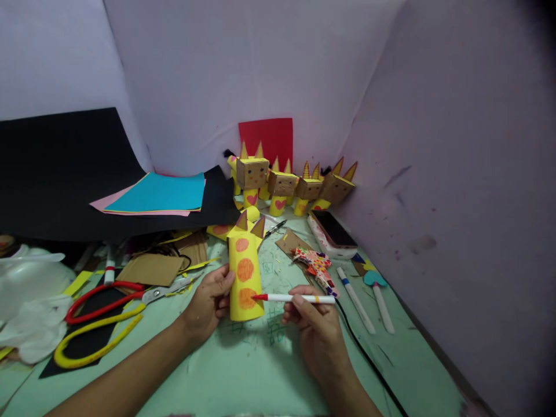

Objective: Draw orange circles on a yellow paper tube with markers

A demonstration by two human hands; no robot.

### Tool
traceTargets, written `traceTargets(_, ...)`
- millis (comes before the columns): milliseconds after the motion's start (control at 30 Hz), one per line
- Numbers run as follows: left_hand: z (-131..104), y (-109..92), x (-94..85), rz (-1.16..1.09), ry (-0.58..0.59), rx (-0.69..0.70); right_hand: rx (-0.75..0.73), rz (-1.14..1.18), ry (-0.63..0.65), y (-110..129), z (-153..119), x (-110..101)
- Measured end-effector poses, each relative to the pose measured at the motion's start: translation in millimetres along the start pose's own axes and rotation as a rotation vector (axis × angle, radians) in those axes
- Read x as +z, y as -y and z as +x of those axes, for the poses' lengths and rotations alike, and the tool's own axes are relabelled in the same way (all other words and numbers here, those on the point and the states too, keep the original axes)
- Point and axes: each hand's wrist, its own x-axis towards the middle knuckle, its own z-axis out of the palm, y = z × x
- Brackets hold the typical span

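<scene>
My left hand [211, 299] is closed around the left side of a yellow paper tube [254, 278], holding it tilted up off the table. Three orange spots run down the tube, and two pointed ears with purple edges top it. My right hand [316, 324] grips a white marker [299, 299] with a red tip between thumb and fingers. The marker lies nearly level, its tip at the lowest orange spot [247, 298]. Whether the tip touches the paper is hard to tell.
Red-and-yellow scissors [147, 296] lie left, beside cardboard scraps [150, 270]. Behind stand several yellow tube figures [278, 202] with box heads. To the right are a phone [334, 228], a floral-wrapped glue gun [315, 263] with a black cord, and two markers [356, 301]. Blue paper [160, 192] tops coloured sheets.
</scene>
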Motion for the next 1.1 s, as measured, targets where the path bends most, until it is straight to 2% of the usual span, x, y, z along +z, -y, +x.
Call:
traceTargets(167,0.3,-0.5,0.5,0.014,-0.010,0.018,-0.011,-0.026,0.033,-0.6,-0.3,-1.3)
traceTargets(333,-1.3,-1.8,3.6,0.033,-0.018,0.004,-0.039,-0.046,-0.025,0.5,0.4,-0.7)
traceTargets(1100,-1.9,0.0,3.5,0.138,0.016,0.007,-0.110,-0.185,-0.006,-0.8,-1.5,-0.8)
